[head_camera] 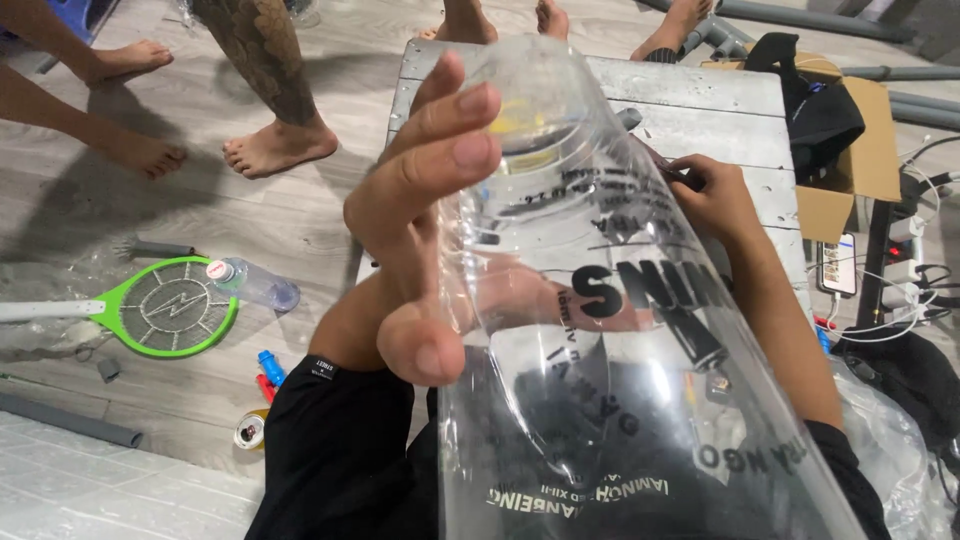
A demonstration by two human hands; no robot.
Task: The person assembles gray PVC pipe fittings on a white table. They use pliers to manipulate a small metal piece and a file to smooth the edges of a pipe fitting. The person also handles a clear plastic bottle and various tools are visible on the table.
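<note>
Left hand (pixel 425 215) grips clear plastic bag's (pixel 620 330) edge; right hand (pixel 712 195) opposite.

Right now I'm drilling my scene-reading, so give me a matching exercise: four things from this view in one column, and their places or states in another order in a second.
Things:
1. clear plastic sheet
2. green racket-shaped swatter
3. drink can
4. phone

Places or states:
A. lying flat on the wooden floor, beside a plastic bottle
B. on the floor by the person's left leg
C. curved up toward the camera, left hand gripping its edge
D. beside the cardboard box, near white cables

Pairs: 1-C, 2-A, 3-B, 4-D
</note>
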